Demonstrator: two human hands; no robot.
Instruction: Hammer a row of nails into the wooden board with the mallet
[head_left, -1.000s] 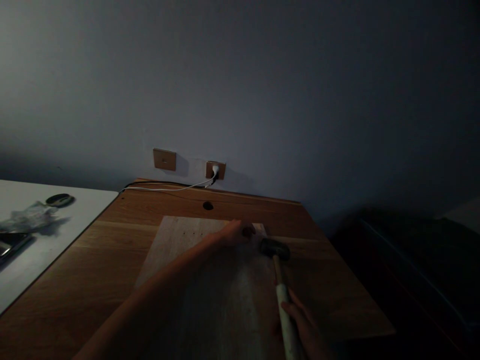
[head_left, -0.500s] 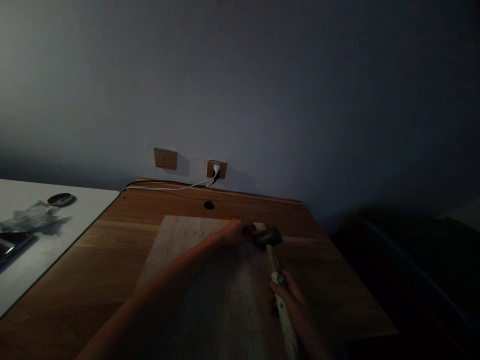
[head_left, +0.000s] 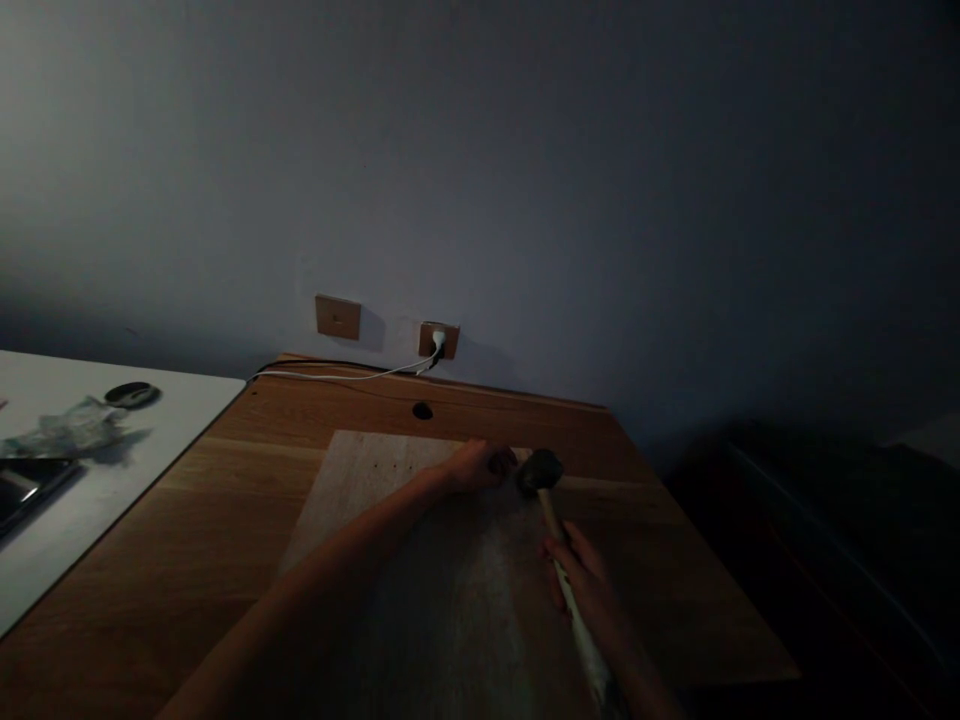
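Observation:
A pale wooden panel [head_left: 390,560] lies flat on a brown wooden desk [head_left: 217,500]. My left hand [head_left: 478,466] reaches to the panel's far right corner, fingers pinched on something small I cannot make out. My right hand [head_left: 581,580] is wrapped round the light handle of a mallet [head_left: 541,470]. The mallet's dark head sits just right of my left fingertips, close to the panel's far edge.
A white table [head_left: 112,480] adjoins the desk on the left, carrying a plastic bag [head_left: 67,430], a dark round lid [head_left: 132,394] and a phone [head_left: 19,490]. A white cable [head_left: 337,376] runs to a wall socket [head_left: 439,340]. A hole [head_left: 422,410] pierces the desk. Darkness lies right.
My right hand slid up the handle and brought the mallet head forward and left, toward my left fingertips. My left hand stayed at the panel's corner.

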